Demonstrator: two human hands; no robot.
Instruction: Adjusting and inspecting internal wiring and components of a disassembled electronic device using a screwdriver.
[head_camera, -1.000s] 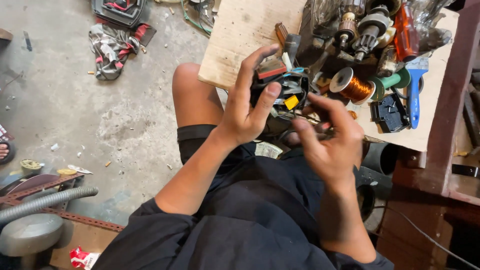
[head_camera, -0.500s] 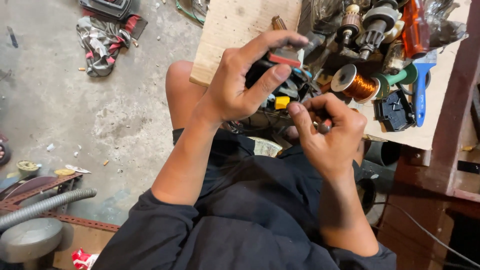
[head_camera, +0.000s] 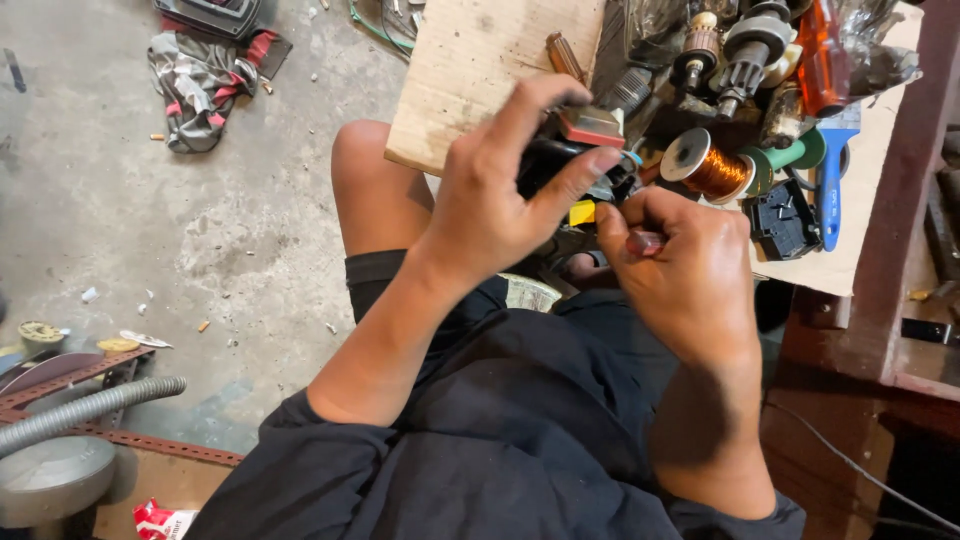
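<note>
My left hand (head_camera: 500, 200) grips a small black device with a red block on top (head_camera: 590, 125) and a yellow part below, held above my lap. My right hand (head_camera: 685, 275) is closed around a thin tool with a dark reddish handle (head_camera: 645, 241), its tip pointing into the device. Both hands are close together over my knee, at the near edge of a wooden board (head_camera: 480, 70). The tool's tip is hidden behind my left fingers.
A spool of copper wire (head_camera: 712, 165), motor armatures (head_camera: 745, 50), a blue-handled tool (head_camera: 830, 180), a black plastic part (head_camera: 785, 220) and an orange screwdriver (head_camera: 820, 45) crowd the board. A rag (head_camera: 200, 80) lies on the concrete floor; a grey corrugated hose (head_camera: 90, 410) lies lower left.
My left hand has turned the device and closed more firmly on it. My right hand has moved up to the device with the tool.
</note>
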